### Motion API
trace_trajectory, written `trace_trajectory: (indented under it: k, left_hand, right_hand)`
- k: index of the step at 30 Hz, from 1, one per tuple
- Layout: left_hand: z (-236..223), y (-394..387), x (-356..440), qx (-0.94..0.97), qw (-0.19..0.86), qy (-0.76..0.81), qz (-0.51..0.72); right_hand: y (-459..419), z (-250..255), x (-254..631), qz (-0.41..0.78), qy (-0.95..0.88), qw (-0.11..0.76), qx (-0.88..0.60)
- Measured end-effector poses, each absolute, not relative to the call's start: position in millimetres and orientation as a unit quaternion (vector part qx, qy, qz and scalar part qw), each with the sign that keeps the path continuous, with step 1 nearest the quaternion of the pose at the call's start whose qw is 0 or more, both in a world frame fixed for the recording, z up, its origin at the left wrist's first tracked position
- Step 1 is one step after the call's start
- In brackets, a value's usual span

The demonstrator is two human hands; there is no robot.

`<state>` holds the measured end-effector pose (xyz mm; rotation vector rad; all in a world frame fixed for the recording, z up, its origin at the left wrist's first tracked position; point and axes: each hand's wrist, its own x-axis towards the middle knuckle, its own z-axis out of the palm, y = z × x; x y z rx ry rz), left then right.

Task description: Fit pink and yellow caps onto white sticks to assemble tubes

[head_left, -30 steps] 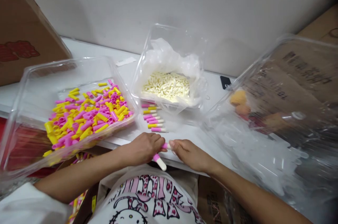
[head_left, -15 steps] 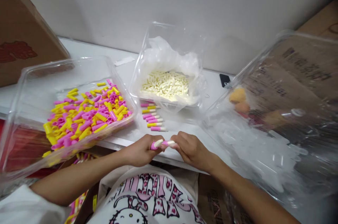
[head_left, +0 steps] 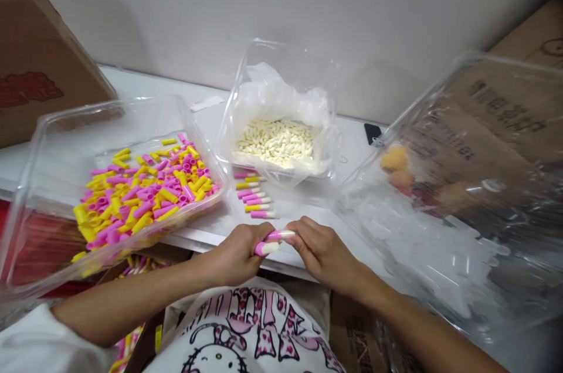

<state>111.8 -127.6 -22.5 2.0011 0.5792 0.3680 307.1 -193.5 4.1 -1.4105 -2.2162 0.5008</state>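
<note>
My left hand (head_left: 237,253) grips a pink tube with a white tip (head_left: 266,248), pointing right. My right hand (head_left: 320,250) pinches a second pink-and-white piece (head_left: 281,236) just above it; the two pieces lie close together between my hands at the table's near edge. A short row of finished pink and yellow pieces with white tips (head_left: 255,196) lies on the white table (head_left: 206,223) just beyond my hands. A clear tray (head_left: 61,121) at left holds many loose pink and yellow tubes (head_left: 145,188). A clear tub lined with plastic (head_left: 281,91) holds cream-white inserts (head_left: 276,143).
A large clear container (head_left: 466,197) with crumpled plastic and some orange lumps stands at right. Brown cardboard boxes (head_left: 35,68) stand at far left and far right. A small black object (head_left: 373,132) lies near the wall. More tubes lie in a box below the table (head_left: 136,326).
The piece in my left hand swung from pointing down-right to pointing right. My right hand drew in and now holds its piece just above the left one.
</note>
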Motion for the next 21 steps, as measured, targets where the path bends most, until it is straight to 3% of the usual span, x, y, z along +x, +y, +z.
trace_trajectory:
  k: [6, 10, 12, 14, 17, 21]
  left_hand:
    - [-22, -120, 111, 0.888, 0.398, 0.164, 0.161]
    - [-32, -112, 111, 0.959, 0.209, 0.101, 0.161]
    - [-39, -108, 111, 0.969, 0.17, 0.088, 0.155]
    - [-43, -106, 111, 0.96, 0.22, 0.088, 0.147]
    - [-47, -106, 112, 0.938, 0.298, 0.09, 0.149]
    - [-64, -113, 120, 0.954, 0.229, 0.084, 0.176]
  right_hand:
    - [-191, 3, 307, 0.196, -0.81, 0.24, -0.497]
    - [-187, 3, 303, 0.425, -0.675, 0.164, -0.58]
    - [-187, -1, 301, 0.51, -0.612, 0.135, -0.589]
    - [-188, -7, 300, 0.455, -0.645, 0.161, -0.592]
    - [-193, -18, 296, 0.282, -0.732, 0.196, -0.589]
    - [-197, -22, 295, 0.343, -0.688, 0.15, -0.622]
